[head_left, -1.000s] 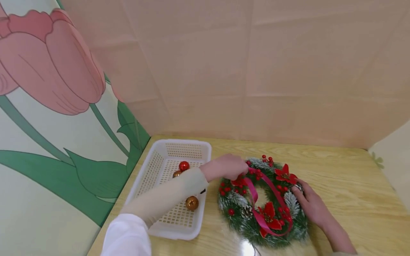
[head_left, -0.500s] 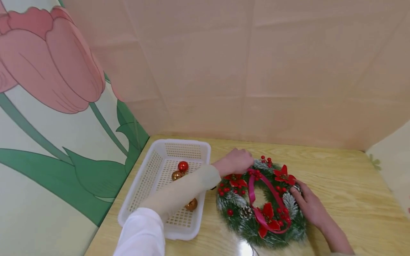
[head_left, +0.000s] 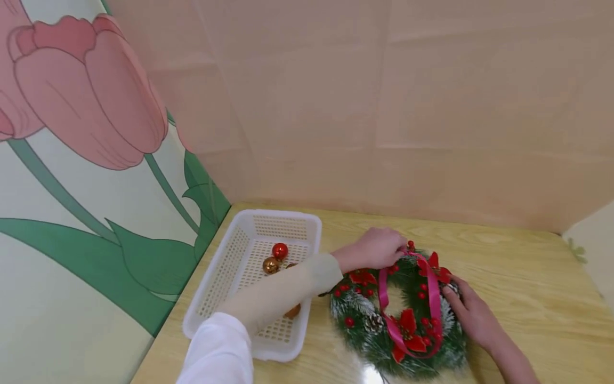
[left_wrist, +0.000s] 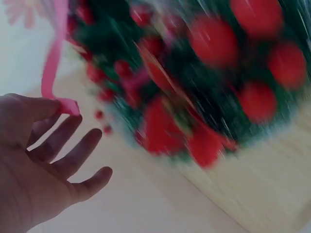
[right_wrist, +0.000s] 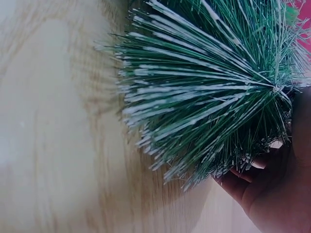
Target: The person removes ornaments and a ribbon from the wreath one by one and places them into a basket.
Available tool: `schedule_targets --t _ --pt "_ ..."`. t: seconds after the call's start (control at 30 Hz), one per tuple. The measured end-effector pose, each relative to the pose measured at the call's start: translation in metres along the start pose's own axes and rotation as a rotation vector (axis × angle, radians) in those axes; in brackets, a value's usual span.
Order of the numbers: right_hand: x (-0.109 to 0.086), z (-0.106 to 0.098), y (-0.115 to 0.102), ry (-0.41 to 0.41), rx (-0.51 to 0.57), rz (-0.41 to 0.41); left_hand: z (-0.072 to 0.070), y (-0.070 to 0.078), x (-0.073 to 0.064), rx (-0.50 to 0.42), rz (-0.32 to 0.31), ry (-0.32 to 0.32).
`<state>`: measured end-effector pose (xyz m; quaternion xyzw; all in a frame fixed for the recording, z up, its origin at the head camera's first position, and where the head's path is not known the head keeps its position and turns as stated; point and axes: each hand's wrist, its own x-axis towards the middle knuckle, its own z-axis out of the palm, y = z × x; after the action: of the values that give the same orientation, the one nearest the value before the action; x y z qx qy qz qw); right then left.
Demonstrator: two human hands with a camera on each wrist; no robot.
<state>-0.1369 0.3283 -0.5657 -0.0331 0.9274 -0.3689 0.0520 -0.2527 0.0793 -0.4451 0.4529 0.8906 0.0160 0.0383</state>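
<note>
A green Christmas wreath with frosted sprigs, red berries, red poinsettias and a pine cone lies on the table. A pink ribbon loops over its middle. At the wreath's upper edge, my left hand pinches an end of the ribbon between thumb and index finger; the other fingers are spread loosely in the left wrist view. My right hand holds the wreath's right rim, thumb on top. The right wrist view has its fingers curled beneath the frosted needles.
Left of the wreath stands a white perforated plastic basket. It contains a shiny red ball and gold balls, one gold ball beside the red. My left forearm crosses above the basket and hides part of it. A wall rises behind the wooden table.
My left hand has moved right along the wreath's upper edge, drawing the ribbon end with it. My right hand keeps its hold on the rim. The head view has shifted slightly.
</note>
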Motion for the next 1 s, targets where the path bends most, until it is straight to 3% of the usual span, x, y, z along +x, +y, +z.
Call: schedule_targets --t 0.1,0.2,0.33,0.43,0.6,0.7,0.77,0.87,1.0 --pt "0.0 0.0 -0.001 0.017 -0.002 -0.014 -0.005 0.016 -0.008 -0.129 0.076 -0.038" --pt "0.002 0.0 -0.003 0.029 0.005 -0.014 -0.011 0.027 -0.017 -0.234 0.17 -0.13" --pt "0.002 0.002 -0.004 0.025 0.012 -0.015 -0.011 0.028 -0.033 -0.315 0.293 -0.305" --pt "0.0 0.002 -0.004 0.039 0.012 -0.027 -0.007 0.025 -0.046 -0.324 0.361 -0.398" --pt "-0.003 0.003 -0.004 0.044 0.019 -0.032 -0.005 0.022 -0.071 -0.267 0.43 -0.421" --pt "-0.003 0.004 -0.004 0.034 0.024 -0.034 -0.01 0.023 -0.09 -0.248 0.462 -0.412" --pt "-0.003 0.004 -0.003 0.033 0.028 -0.036 -0.017 0.025 -0.101 -0.286 0.484 -0.397" --pt "-0.003 0.003 -0.001 0.046 0.026 -0.042 -0.029 0.027 -0.114 -0.464 0.489 -0.371" --pt "-0.002 0.005 0.0 0.049 0.028 -0.041 -0.043 0.029 -0.124 -0.914 0.429 -0.354"
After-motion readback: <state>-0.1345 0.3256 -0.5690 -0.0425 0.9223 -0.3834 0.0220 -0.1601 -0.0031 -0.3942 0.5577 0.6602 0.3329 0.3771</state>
